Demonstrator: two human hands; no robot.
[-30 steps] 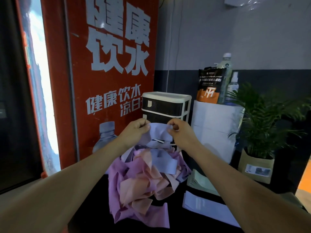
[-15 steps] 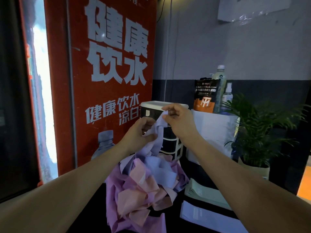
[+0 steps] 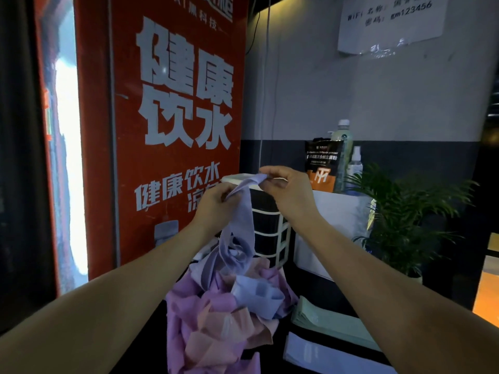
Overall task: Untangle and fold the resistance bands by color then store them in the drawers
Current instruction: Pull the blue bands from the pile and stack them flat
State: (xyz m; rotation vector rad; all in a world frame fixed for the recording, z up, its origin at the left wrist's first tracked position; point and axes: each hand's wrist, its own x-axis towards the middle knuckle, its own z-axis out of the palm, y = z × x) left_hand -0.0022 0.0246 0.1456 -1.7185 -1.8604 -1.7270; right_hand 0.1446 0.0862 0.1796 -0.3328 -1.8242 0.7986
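Your left hand [image 3: 216, 205] and your right hand [image 3: 286, 191] both pinch the top of one lavender band [image 3: 240, 220], the fingers curled on it. You hold it up in front of the drawer unit [image 3: 270, 233], which is white with dark drawers. The band hangs down from your hands, and its lower part is still knotted into the tangled pile of bands [image 3: 224, 314] lying in front of the drawer unit on the dark table [image 3: 270, 357]. In this pile you can see purple, peach-pink and pale blue-lavender bands, all mixed together.

To the right of the pile there is a folded pale green band [image 3: 324, 322], and nearer to you than it a folded pale lavender band [image 3: 324, 354], both flat on the table.

To the left of the drawer unit stands an orange-red panel [image 3: 175, 117] with big white characters "健康饮水"; the same words are repeated smaller below. To the right of the drawer unit is a white box [image 3: 337, 220]. On it stand a black and orange pouch [image 3: 322, 166] with small white writing that is too fine to read, a capped bottle [image 3: 343, 141] and a small spray bottle [image 3: 355, 163]. Further right is a potted plant [image 3: 399, 217]. High on the wall, a paper notice [image 3: 391, 20] shows "WiFi" and "em123456".
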